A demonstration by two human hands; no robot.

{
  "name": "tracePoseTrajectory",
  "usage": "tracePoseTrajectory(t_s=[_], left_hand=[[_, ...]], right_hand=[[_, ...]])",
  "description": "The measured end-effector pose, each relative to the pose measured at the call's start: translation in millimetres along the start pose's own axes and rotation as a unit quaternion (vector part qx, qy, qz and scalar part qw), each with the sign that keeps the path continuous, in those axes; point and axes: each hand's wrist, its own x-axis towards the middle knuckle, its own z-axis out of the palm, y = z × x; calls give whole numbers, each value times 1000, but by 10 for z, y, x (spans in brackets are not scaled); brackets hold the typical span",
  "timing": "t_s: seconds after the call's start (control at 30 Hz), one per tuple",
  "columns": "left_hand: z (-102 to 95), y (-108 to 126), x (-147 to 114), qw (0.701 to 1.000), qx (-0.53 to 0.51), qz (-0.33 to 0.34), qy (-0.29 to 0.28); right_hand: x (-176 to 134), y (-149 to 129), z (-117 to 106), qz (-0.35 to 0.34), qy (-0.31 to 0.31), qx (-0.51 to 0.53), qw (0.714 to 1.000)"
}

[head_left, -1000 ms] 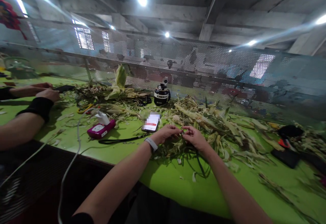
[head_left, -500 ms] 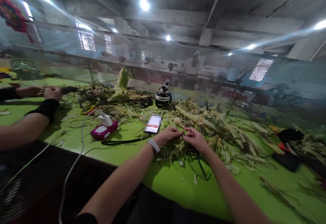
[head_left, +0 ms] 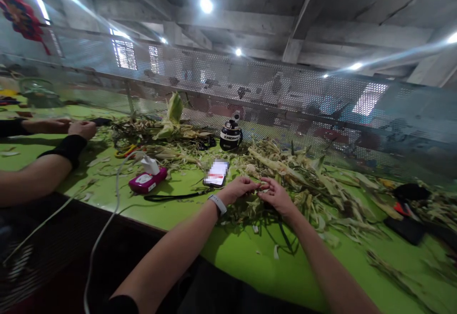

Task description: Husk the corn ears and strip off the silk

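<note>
Head camera view: at far left, a co-worker's 2 hands [head_left: 83, 129] are meeting above the green table [head_left: 246, 257], with black cuffs showing at the sleeves. Just right of them, a yellow-and-red looped thing [head_left: 124, 151] is lying among scraps, and a pale cable [head_left: 117, 195] is running down past a magenta block [head_left: 148, 180] that is carrying a white plug [head_left: 150, 165]. Behind these, 1 upright husk [head_left: 175, 108] is standing out of a heap. Next, a lit phone [head_left: 220, 173] is lying flat, a dark strap [head_left: 171, 197] stretching left from beside it; a dark jug [head_left: 231, 136] is standing farther back. The person's left hand [head_left: 238, 187] is drawing thumb and forefinger into a narrow pinch; the right hand [head_left: 278, 197] is facing it, thumb and forefinger slightly parted. Anything they are gripping is too small to tell. Dry husk litter [head_left: 235, 216] is lying directly beneath both hands, and a larger husk pile [head_left: 303, 171] is spreading behind and right of them. At far right, a flat black thing [head_left: 405, 228] is resting near more leaves.
</note>
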Motion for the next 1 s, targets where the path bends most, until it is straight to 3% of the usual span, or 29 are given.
tracePoseTrajectory(t_s=[0.57,1.0], left_hand=[[-34,67,-25,998,2,-61,30],[-46,64,-37,1000,1,-26,-1]], right_hand=[[28,13,-21,26,5,42,999],[35,-6,-38,30,4,32,999]])
